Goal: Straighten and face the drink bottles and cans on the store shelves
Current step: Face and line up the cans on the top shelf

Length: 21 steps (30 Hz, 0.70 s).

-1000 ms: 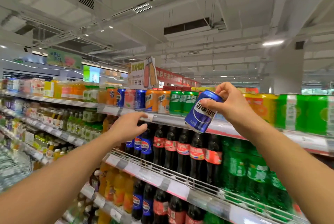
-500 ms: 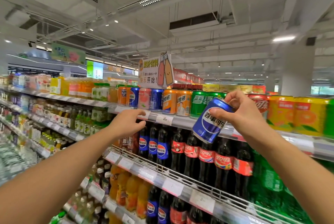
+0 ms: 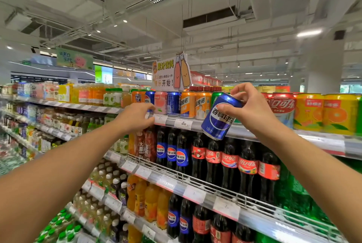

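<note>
Right hand [image 3: 252, 108] grips tilted blue can [image 3: 220, 118] — left hand [image 3: 135, 118], fingers curled loosely, at top shelf edge [image 3: 176, 123].

Left hand [image 3: 135, 118] covers lower part of blue can [image 3: 150, 99] on top shelf [image 3: 241, 131]; fingertip contact unclear. Held blue can [image 3: 221, 116] and right hand [image 3: 252, 109] hide most of green can [image 3: 215, 96] behind. Far-left bottles [image 3: 29, 94] blurred, labels unreadable. Price tags [image 3: 183, 123] too small to read. Green bottles [image 3: 293, 193] at right smeared, cut off by edge.
</note>
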### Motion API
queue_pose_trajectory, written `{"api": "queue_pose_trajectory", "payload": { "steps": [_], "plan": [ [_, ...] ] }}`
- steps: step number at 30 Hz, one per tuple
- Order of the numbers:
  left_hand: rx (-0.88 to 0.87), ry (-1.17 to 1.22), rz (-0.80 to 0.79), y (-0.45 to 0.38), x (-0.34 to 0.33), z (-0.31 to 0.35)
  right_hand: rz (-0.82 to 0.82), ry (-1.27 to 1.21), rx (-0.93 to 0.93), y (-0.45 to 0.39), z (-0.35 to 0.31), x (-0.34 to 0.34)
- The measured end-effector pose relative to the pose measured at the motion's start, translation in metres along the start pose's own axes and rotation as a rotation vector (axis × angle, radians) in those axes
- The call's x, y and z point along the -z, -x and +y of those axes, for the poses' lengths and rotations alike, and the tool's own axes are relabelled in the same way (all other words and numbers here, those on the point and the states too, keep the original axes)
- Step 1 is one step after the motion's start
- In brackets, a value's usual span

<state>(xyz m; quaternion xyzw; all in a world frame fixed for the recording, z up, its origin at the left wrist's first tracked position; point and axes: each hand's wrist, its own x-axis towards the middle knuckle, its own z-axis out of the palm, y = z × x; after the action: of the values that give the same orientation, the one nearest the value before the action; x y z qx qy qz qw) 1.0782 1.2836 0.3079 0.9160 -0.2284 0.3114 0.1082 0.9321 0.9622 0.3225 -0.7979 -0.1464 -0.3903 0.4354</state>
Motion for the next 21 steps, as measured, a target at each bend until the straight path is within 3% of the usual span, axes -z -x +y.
{"api": "queue_pose_trajectory", "payload": {
  "steps": [12,16,21],
  "plan": [
    [-0.123,0.234,0.111,-0.124,-0.055,-0.094,0.167,0.134,0.055,-0.076,0.003,-0.113],
    [-0.155,0.140,0.172,-0.171,-0.072,-0.109,0.216,0.187,0.085,-0.106,0.007,-0.154],
    [-0.273,-0.003,0.140,-0.202,-0.086,-0.109,0.262,0.293,0.134,-0.127,0.008,-0.189]
  ]
}}
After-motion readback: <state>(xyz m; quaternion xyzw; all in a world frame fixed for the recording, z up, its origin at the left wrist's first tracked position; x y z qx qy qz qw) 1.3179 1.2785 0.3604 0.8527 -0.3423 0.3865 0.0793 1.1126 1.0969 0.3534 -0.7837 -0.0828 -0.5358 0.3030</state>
